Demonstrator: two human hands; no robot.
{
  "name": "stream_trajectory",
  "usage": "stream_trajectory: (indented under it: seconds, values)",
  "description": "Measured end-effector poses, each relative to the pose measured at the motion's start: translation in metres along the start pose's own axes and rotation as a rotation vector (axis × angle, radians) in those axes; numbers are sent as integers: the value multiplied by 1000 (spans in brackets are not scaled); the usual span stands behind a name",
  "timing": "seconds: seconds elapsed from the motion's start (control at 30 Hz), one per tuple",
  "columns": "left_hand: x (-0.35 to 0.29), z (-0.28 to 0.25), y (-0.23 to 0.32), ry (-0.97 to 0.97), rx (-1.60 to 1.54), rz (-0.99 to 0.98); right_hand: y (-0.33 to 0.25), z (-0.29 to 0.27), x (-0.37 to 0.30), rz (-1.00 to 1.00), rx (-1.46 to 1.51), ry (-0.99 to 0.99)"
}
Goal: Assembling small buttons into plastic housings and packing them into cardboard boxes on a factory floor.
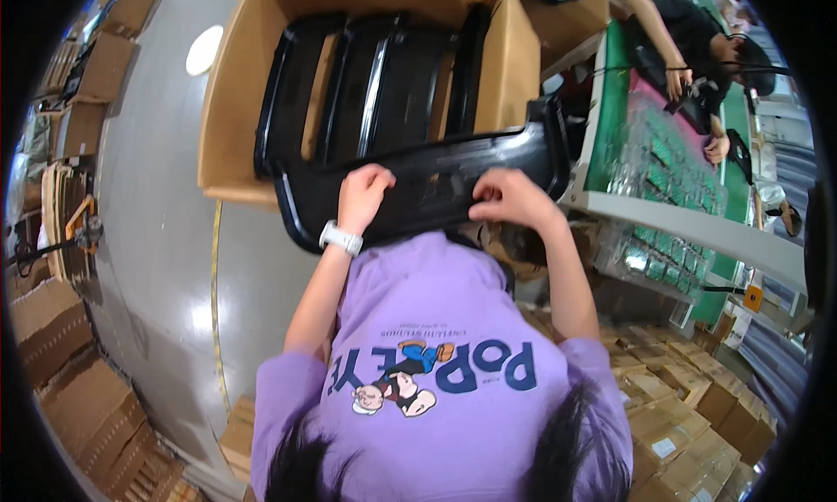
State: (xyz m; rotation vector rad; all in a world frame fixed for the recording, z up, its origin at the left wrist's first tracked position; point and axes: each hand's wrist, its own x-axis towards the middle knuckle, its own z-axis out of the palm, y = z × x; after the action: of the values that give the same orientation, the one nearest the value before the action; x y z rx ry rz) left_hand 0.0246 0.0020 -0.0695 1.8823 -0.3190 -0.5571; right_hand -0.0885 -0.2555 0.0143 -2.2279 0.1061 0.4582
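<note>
A long, glossy black plastic panel (418, 188) with raised, rounded edges lies across my lap, in front of an open cardboard box. My left hand (363, 195), with a white watch on its wrist, is over the panel's left half, fingers curled and pressed together. Over the right half is my right hand (514, 198), thumb and fingers bent toward each other in a pinch. Whatever either hand may hold is too small to make out. Inside the cardboard box (514, 75), several similar black panels (349, 83) stand side by side.
On the right is a green-topped workbench (602, 144) bearing clear trays of green parts (667, 175). A co-worker in black (697, 40) handles a dark part there. Stacked cartons (680, 397) fill the lower right. More cartons (87, 389) line the left, across the grey floor (166, 240).
</note>
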Motion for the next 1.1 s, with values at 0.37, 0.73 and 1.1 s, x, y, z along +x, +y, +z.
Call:
stream_trajectory:
  seconds: [0.37, 0.73, 1.1]
  values:
    - [-30, -28, 61, -231, -605, -227, 25, 14, -60, -356, -482, 538]
    - [-25, -19, 142, -218, -877, -223, 45, -155, 58, -218, -629, 1209]
    - [-77, 24, 100, 170, -960, -482, 99, -298, 279, 333, -677, 1137]
